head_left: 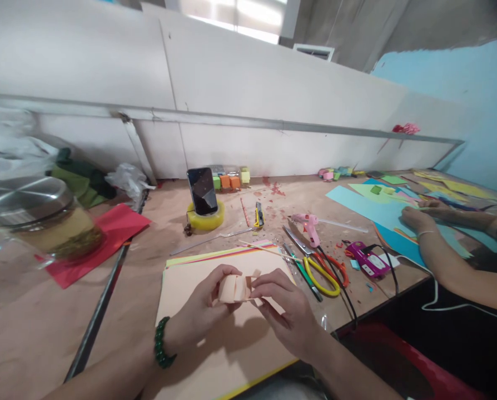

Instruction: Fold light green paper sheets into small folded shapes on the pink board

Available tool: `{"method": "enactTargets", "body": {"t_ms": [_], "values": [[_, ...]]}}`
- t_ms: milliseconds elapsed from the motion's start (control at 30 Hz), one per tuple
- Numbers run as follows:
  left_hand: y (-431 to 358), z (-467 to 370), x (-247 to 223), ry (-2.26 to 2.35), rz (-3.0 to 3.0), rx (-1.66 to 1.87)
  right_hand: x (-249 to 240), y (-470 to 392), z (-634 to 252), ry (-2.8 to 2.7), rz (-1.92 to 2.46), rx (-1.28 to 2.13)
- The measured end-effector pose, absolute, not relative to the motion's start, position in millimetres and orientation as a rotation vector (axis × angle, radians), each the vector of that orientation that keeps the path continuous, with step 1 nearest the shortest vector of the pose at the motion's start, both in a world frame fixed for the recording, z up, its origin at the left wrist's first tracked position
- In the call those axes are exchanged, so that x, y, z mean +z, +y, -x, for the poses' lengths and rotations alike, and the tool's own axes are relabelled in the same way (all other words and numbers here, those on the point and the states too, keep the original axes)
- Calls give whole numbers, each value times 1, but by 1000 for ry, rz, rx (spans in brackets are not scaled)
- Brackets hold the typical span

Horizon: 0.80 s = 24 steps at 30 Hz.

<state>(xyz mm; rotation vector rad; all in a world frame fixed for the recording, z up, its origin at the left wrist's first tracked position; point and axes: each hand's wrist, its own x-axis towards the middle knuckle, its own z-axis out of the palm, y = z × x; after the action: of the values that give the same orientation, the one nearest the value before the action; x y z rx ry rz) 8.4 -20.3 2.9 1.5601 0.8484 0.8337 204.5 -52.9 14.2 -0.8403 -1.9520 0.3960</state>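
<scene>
Peach paper strip [235, 288] is sitting right between both hands, held up just above the peach sheet [182, 289] that's topping the stack of coloured paper on the worktop [31, 333]. The left hand [202, 311], the one with the green bead bracelet [162, 343], is pinching the folded end with its fingers curled closed around it, and the right hand [285, 308] is gripping the other end the same way, fingertips nipping a loose flap. Looks to me like they're mid-fold, working the strip into accordion pleats, so I'd guess the next bit is calling for a firm pinch on the last crease while the free end gets turned over squarely. Counting stuff: one strip in hand, one pair of yellow-handled scissors [320, 273], one pink glue gun [309, 226], one purple glue gun [367, 260], one yellow box cutter [259, 215], one phone [202, 190] propped in one roll of yellow tape [207, 221], and one red sheet [107, 233] off to the left beside a glass jar [40, 222]. Another person's two hands, one of them here [419, 218], are resting on blue paper [369, 208] further right.
</scene>
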Motion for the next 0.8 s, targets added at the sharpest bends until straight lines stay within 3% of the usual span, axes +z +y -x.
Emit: {"method": "enactTargets", "body": {"t_ms": [800], "values": [[-21, -9, 2, 838, -1485, 810, 14, -57, -202, -2008, 773, 274]]}}
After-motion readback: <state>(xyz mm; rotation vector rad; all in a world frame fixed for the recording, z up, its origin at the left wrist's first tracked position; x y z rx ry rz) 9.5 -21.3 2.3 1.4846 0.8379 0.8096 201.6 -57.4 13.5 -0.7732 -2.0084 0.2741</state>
